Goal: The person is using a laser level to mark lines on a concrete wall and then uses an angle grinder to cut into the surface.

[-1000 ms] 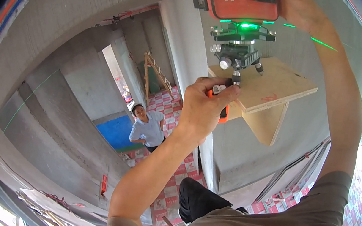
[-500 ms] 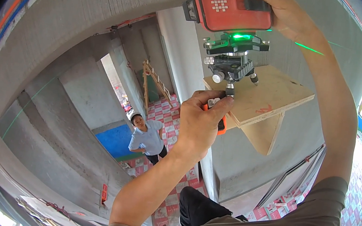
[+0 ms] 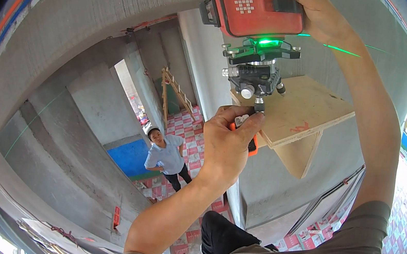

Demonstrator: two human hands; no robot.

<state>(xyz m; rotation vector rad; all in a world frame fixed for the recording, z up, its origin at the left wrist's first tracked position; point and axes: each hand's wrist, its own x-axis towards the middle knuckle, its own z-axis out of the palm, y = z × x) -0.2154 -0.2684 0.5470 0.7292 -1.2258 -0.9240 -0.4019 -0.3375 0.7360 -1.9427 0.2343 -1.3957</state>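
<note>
Between the left hand's (image 3: pixel 230 141) pinching fingertips is the laser level's (image 3: pixel 263 13) tripod foot (image 3: pixel 260 104).

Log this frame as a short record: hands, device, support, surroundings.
left_hand: left hand holds orange-and-black object, thumb and fingertips at a foot of the black mount
right_hand: right hand on the device's right side; full grip hidden
device: red laser device above mount, green light glowing beneath
support: plywood shelf with bracket, against grey wall
bystander: one person, below left
background: wooden ladder, checkered floor
</note>
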